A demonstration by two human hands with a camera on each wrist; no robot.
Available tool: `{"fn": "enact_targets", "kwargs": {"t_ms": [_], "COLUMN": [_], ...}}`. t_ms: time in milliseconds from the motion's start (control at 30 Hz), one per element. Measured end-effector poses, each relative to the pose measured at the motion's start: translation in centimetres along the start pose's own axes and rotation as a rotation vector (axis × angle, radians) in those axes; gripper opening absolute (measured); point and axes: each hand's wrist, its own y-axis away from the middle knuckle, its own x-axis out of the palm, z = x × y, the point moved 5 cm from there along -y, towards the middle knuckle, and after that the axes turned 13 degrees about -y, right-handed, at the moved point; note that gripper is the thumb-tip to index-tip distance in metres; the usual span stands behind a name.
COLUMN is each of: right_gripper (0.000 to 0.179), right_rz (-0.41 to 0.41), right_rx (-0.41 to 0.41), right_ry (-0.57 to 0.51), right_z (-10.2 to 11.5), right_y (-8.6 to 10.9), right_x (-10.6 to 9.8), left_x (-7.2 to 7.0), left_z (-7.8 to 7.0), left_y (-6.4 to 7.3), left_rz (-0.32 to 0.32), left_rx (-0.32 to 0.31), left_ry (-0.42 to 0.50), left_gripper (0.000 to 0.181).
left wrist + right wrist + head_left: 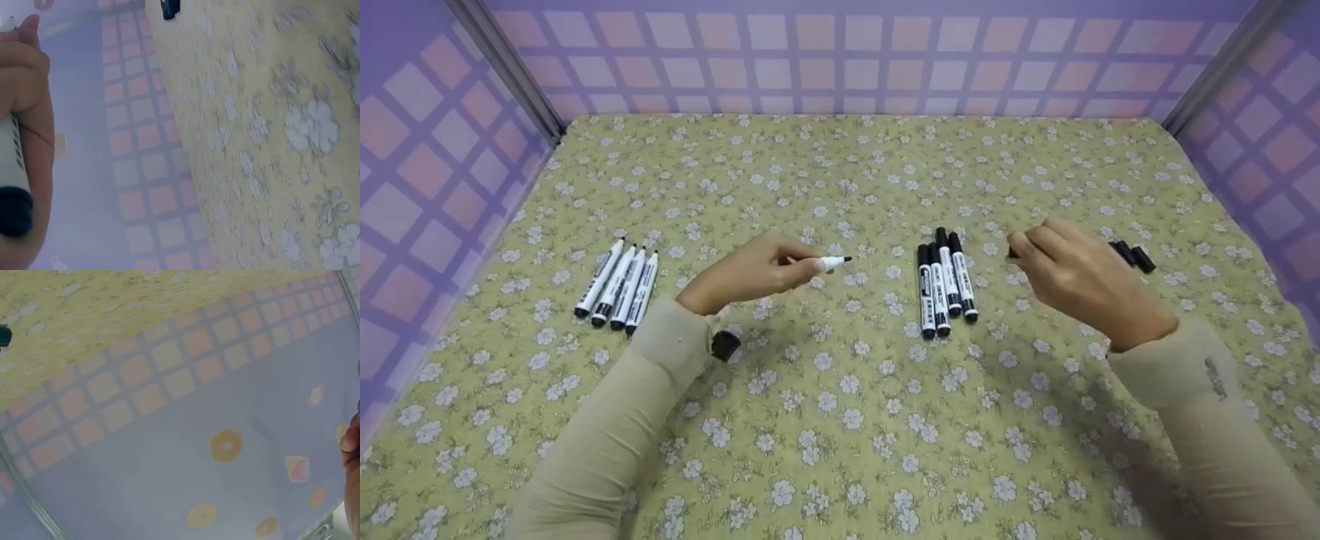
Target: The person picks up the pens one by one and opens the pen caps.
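My left hand (pixel 761 270) grips a white whiteboard marker (pixel 832 262), its bare black nib pointing right. In the left wrist view the marker's dark end (pixel 15 211) shows below the curled fingers. Over on the right, my right hand (pixel 1080 277) pinches a small black marker cap (pixel 1012 253), mostly hidden by the fingertips. Between the hands lie several capped markers (pixel 946 289) side by side, black caps pointing away from me. Left of my left hand is a row of several uncapped markers (pixel 619 285), nibs pointing away.
Loose black caps (pixel 1143 259) lie just beyond my right hand, partly hidden by it. A yellow floral cloth (pixel 825 420) covers the table. Checked purple panels (pixel 840 60) stand along the back and both sides, with grey posts (pixel 510 67) at the corners.
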Motion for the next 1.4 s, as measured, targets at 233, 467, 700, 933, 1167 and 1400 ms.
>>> {"fn": "enact_targets", "kwargs": {"t_ms": [233,467,700,933,1167,1400], "right_gripper": [0.021,0.011,0.016,0.018,0.028,0.040], "right_rz": [0.043,0.057,0.073,0.056,0.052,0.083], "right_rx": [-0.030,-0.043,-0.047,-0.026,-0.011,-0.004], "right_ry": [-0.032,-0.091,-0.109,-0.135,-0.194,-0.202], "right_z": [0.1,0.6,1.1,1.2,1.0,1.0], "right_y": [-0.7,-1.6,-2.1,-2.6,-2.5,-2.4], "right_x": [1.2,1.7,1.8,1.7,1.5,1.4], "left_x": [0.7,1.2,1.2,0.7,-0.2,-1.1], "left_z": [-1.6,-2.2,-2.6,-2.6,-2.0,-1.0], "left_y": [-1.4,-1.5,-1.5,-1.2,-0.6,0.4], "left_rz": [0.023,0.002,-0.034,-0.088,-0.170,-0.200], "left_rx": [0.081,0.114,0.156,0.154,0.123,0.039], "left_ry": [-0.027,-0.043,-0.053,-0.060,-0.074,-0.054], "left_gripper": [0.029,0.029,0.029,0.031,0.030,0.035]}}
